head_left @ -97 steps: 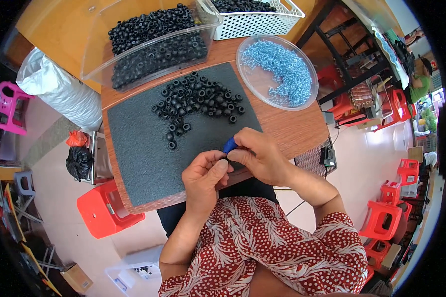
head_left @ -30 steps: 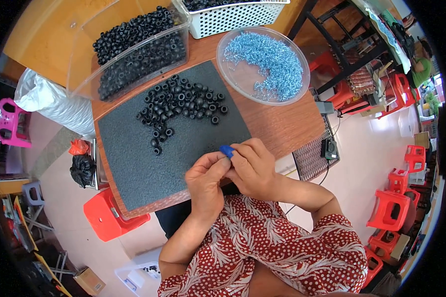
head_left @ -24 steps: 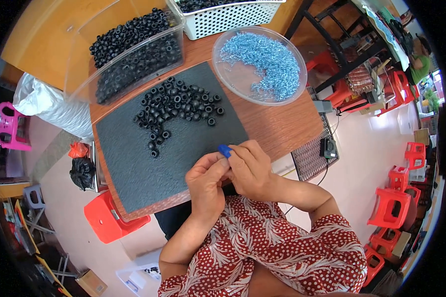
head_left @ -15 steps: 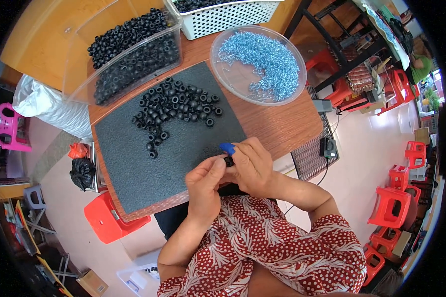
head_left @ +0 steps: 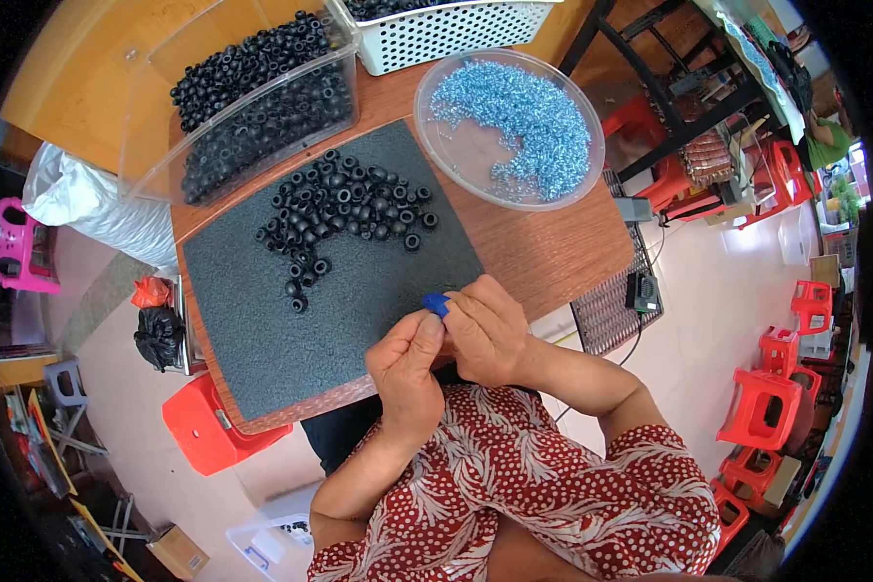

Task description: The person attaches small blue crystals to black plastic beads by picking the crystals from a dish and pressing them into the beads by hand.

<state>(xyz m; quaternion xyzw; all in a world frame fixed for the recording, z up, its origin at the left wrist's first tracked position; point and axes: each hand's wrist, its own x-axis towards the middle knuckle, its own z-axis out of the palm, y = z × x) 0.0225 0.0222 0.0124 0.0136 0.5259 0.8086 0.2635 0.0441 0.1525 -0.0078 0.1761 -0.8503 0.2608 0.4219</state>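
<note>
At the near edge of the table, my left hand (head_left: 406, 367) and my right hand (head_left: 491, 332) meet with fingers closed and fingertips pressed together. A blue finger cover (head_left: 436, 305) sits on a digit of my right hand, against my left thumb. The fingers now hide the small black part that showed between them in the earlier frame. Just beyond my hands, on a dark grey mat (head_left: 281, 359), lies a loose pile of black ring-shaped parts (head_left: 344, 204) with round holes. A round clear tray (head_left: 456, 160) of small shiny blue pieces (head_left: 543, 121) stands at the far right.
A clear bin (head_left: 252, 126) heaped with black parts stands at the back left, beside a white perforated basket (head_left: 446, 41). Red stools (head_left: 213, 424) stand on the floor both sides. A white sack (head_left: 102, 209) leans left of the table; a black frame (head_left: 664, 102) rises at right.
My right hand has tipped in toward my left, and the blue-covered fingertip has come down and left onto the left thumb. The black part has gone out of sight between the fingers.
</note>
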